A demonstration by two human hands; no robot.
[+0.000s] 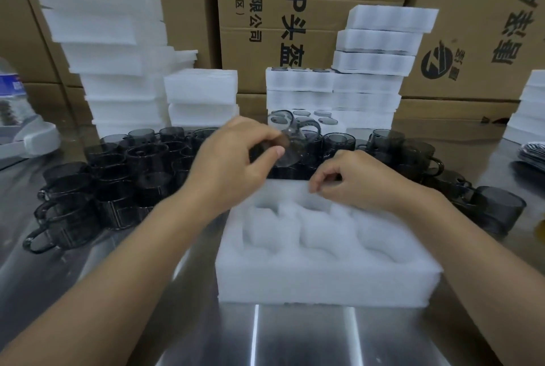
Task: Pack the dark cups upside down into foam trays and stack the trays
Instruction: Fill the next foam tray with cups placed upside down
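A white foam tray (327, 271) with several bare round pockets lies on the steel table in front of me. My left hand (236, 156) grips a dark glass cup (287, 141), blurred, tilted in the air above the tray's far edge. My right hand (356, 177) hovers over the tray's far right pockets with its fingers curled and nothing in them. Several dark cups (132, 171) with handles crowd the table to the left, and more dark cups (413, 153) stand to the right behind the tray.
Stacks of packed foam trays (371, 70) rise behind the cups. Tall piles of unfilled foam (112, 41) stand at the back left, more foam (528, 109) at the far right. Cardboard boxes (309, 12) wall the back. A water bottle (11, 85) stands far left.
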